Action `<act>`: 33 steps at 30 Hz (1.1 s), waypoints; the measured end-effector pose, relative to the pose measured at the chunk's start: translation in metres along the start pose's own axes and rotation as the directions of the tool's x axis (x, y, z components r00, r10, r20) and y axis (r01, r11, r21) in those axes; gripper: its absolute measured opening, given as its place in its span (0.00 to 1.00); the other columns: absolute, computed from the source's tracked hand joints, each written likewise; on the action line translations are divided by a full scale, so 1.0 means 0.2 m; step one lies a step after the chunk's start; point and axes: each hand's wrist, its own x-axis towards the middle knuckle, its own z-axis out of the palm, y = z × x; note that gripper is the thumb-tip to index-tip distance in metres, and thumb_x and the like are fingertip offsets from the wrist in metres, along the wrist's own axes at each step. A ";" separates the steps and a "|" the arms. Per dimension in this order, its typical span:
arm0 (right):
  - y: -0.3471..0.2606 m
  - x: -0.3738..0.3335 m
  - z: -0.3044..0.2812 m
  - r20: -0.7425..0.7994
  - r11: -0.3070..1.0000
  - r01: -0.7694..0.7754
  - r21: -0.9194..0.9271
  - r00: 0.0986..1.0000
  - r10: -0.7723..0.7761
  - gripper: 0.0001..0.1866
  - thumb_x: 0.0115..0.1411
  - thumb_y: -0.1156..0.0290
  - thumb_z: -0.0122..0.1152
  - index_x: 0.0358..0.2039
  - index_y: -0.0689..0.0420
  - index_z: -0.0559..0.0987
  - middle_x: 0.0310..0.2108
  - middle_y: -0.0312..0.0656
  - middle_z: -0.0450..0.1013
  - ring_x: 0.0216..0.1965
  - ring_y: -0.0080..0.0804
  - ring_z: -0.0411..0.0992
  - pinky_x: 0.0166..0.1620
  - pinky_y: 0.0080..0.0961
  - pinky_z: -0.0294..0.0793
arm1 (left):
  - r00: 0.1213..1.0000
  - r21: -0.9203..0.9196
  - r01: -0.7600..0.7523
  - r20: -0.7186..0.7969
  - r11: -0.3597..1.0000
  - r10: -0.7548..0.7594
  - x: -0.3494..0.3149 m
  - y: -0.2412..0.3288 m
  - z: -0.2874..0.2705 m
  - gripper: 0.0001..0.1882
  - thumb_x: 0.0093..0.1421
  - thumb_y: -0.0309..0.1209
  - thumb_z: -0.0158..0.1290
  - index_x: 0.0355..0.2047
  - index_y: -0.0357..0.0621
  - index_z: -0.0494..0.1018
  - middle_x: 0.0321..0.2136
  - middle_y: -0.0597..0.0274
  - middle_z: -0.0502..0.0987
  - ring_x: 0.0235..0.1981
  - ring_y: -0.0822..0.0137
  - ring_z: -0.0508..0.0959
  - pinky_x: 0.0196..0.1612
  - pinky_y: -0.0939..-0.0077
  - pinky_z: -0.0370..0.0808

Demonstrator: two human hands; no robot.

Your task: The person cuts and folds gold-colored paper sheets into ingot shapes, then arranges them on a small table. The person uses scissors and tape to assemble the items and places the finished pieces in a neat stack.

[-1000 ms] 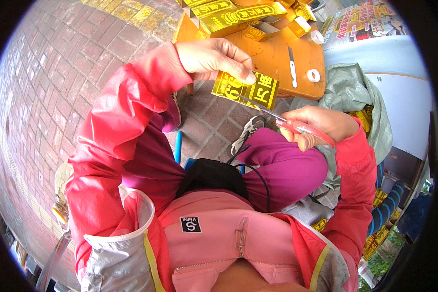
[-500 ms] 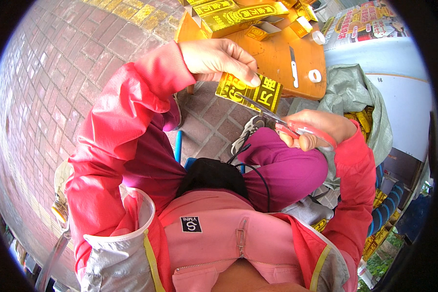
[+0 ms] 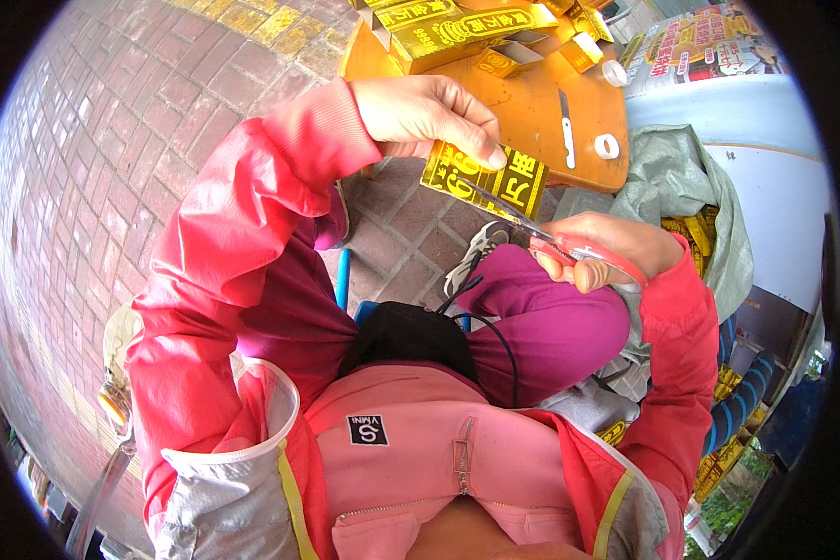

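Note:
My left hand [image 3: 436, 119] pinches the upper edge of a yellow and black printed piece of cardboard [image 3: 523, 184] between thumb and fingers. Wrapped around the red handles of a pair of scissors [image 3: 560, 250], my right hand [image 3: 616, 245] is just to the right of the card. The scissor blades point up and left and lie along the card's lower part. How far they have cut into it, I cannot tell. Both hands are above the gap between my knees and a wooden stool.
On the wooden stool [image 3: 523, 98] are several yellow cardboard boxes [image 3: 457, 35], a white-handled knife [image 3: 567, 131] and two white rings [image 3: 606, 147]. A pale green woven sack [image 3: 667, 168] with yellow pieces inside stands to the right. Brick paving [image 3: 159, 140] stretches to the left.
The card and my left hand have shifted slightly to the right, toward the scissors. My right hand has hardly moved.

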 end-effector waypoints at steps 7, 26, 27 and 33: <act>0.00 -0.02 0.00 -0.039 0.996 0.046 -0.079 0.998 -0.049 0.23 0.57 0.49 0.63 0.28 0.58 0.69 0.24 0.31 0.64 0.28 0.18 0.61 0.32 0.22 0.64 | 1.000 -0.044 -0.001 -0.023 0.999 0.000 0.00 0.00 0.02 0.06 0.57 0.27 0.59 0.31 0.36 0.78 0.30 0.64 0.80 0.34 0.75 0.79 0.41 0.84 0.75; 0.02 -0.03 -0.02 -0.092 0.994 0.025 -0.103 0.995 -0.034 0.26 0.54 0.45 0.64 0.27 0.59 0.72 0.23 0.30 0.65 0.28 0.17 0.61 0.31 0.22 0.64 | 0.999 -0.015 -0.007 -0.053 1.000 0.007 0.00 0.00 0.05 0.06 0.56 0.30 0.60 0.28 0.42 0.76 0.24 0.73 0.76 0.26 0.81 0.74 0.32 0.86 0.70; 0.02 -0.04 -0.02 -0.093 0.995 0.025 -0.093 0.995 -0.033 0.27 0.54 0.44 0.64 0.27 0.59 0.72 0.23 0.30 0.65 0.28 0.17 0.61 0.31 0.22 0.63 | 0.999 -0.013 -0.011 -0.051 1.000 0.011 0.01 0.00 0.05 0.05 0.56 0.30 0.60 0.28 0.43 0.77 0.24 0.73 0.76 0.26 0.81 0.74 0.32 0.87 0.70; 0.01 -0.04 -0.01 -0.096 0.995 0.021 -0.098 0.995 -0.031 0.31 0.52 0.38 0.62 0.26 0.58 0.71 0.22 0.29 0.63 0.27 0.18 0.59 0.30 0.23 0.62 | 0.999 -0.016 -0.013 -0.052 1.000 0.012 0.00 -0.01 0.05 0.05 0.55 0.30 0.61 0.28 0.43 0.77 0.24 0.74 0.76 0.27 0.82 0.74 0.34 0.87 0.68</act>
